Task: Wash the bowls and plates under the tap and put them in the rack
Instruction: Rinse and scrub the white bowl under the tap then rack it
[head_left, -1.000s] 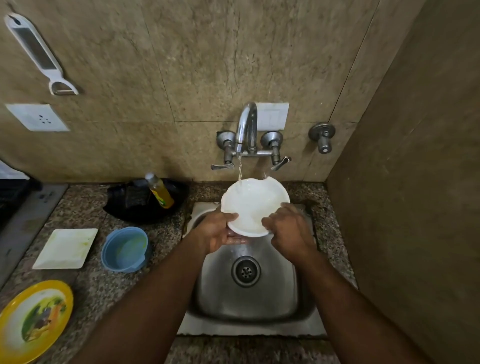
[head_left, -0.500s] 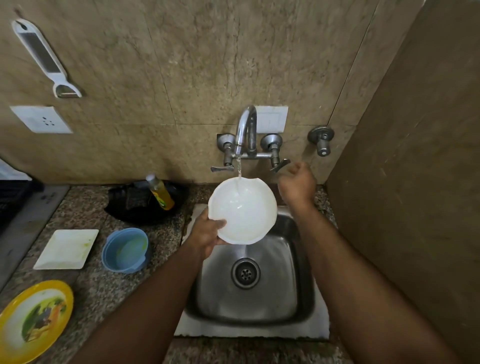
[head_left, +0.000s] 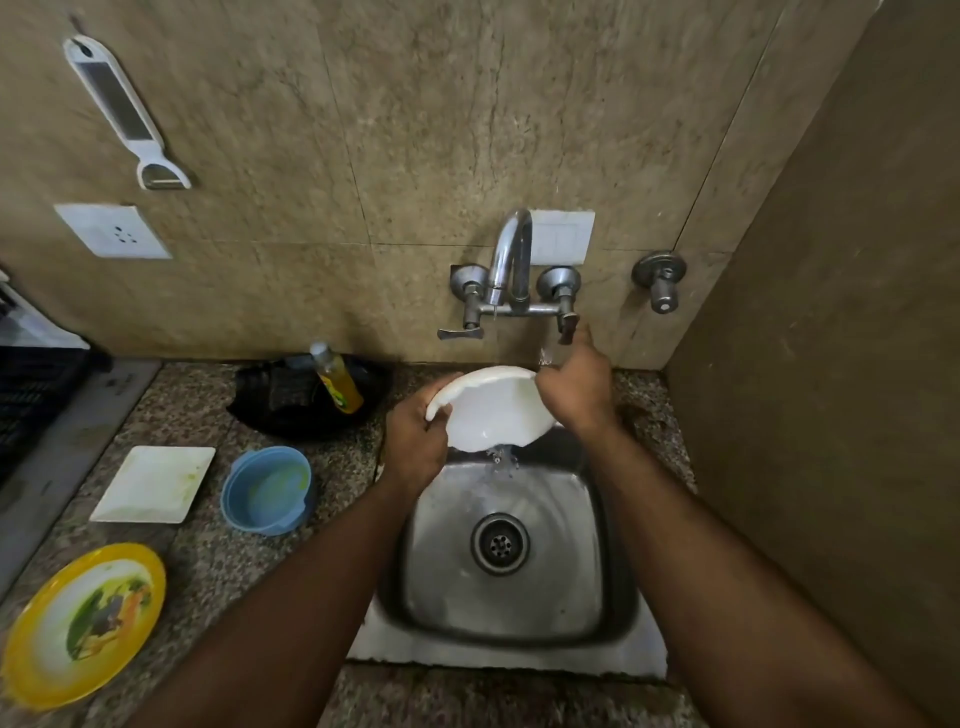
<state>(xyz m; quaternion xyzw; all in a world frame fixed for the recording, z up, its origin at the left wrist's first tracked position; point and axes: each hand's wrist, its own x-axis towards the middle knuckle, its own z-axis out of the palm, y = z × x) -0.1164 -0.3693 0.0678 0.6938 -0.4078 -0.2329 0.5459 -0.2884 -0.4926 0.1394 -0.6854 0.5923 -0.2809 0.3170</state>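
My left grip (head_left: 415, 447) clasps the rim of the round white plastic bowl (head_left: 493, 410), tilted over the steel sink (head_left: 519, 597). My right grip (head_left: 574, 389) holds its far edge. Water spills from the bowl's lower lip between them.

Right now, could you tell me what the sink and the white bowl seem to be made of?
Sink: brushed stainless steel, judging by its grey metallic sheen and soft reflections. White bowl: smooth and glossy, probably melamine or plastic, possibly ceramic; the look leaves it open.
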